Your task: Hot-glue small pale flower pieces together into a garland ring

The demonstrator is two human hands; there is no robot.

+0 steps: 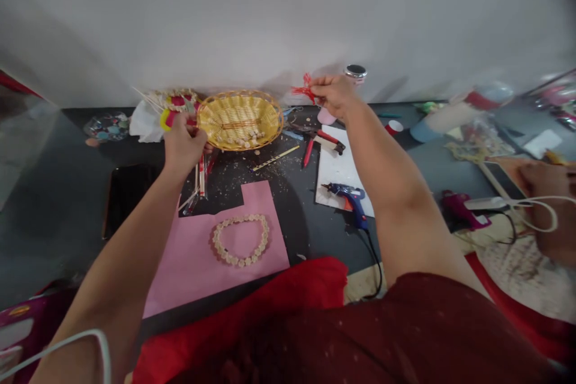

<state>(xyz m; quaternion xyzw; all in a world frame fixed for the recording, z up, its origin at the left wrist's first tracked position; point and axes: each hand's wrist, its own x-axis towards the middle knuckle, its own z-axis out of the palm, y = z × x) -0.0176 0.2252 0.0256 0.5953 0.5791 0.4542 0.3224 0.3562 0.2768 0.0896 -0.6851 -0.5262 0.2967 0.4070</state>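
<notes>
My right hand (pixel 335 93) is raised near the wall, its fingers pinched on a bunch of red string (pixel 306 91). At the left end of a yellow woven basket (pixel 240 107), my left hand (pixel 185 143) has its fingers curled around the rim. A few small pale pieces lie inside the basket. Nearer to me, a loop of pale beads (pixel 216 239) rests on a pink sheet (pixel 193 279). Under and beside my left hand are thin sticks in a clear wrapper (pixel 202 177).
A blue glue gun (pixel 353 198) lies on a white board (pixel 330 174), its cord running toward me. Red-handled pliers (pixel 326 137), a yellow striped stick (pixel 276 158) and a metal-rimmed can (pixel 355 72) are nearby. A dark phone (pixel 128 195) lies left; another person's hand (pixel 546 183) is at right.
</notes>
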